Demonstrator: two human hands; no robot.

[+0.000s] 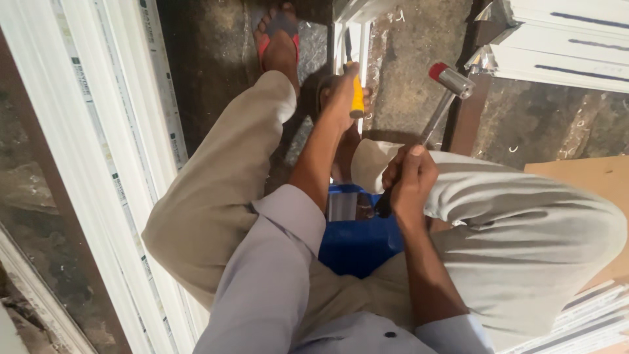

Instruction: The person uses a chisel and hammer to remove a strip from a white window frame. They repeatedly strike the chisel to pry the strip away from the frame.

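Observation:
My left hand [342,98] grips a tool with a yellow handle [357,97], held against the end of a white plastic frame profile [349,34] that runs away from me. My right hand [407,178] is closed around the dark grip of a hammer. Its metal shaft rises up and to the right, ending in a steel head with a red cap [451,79], raised beside the yellow tool. I sit with both knees spread in beige trousers, and a blue stool [357,242] shows between my legs.
A long white window frame [124,164] lies along the left on the concrete floor. More white profiles [563,46] are stacked at the top right and others [590,321] at the bottom right. A brown board [590,177] lies at the right. My sandalled foot [278,36] rests ahead.

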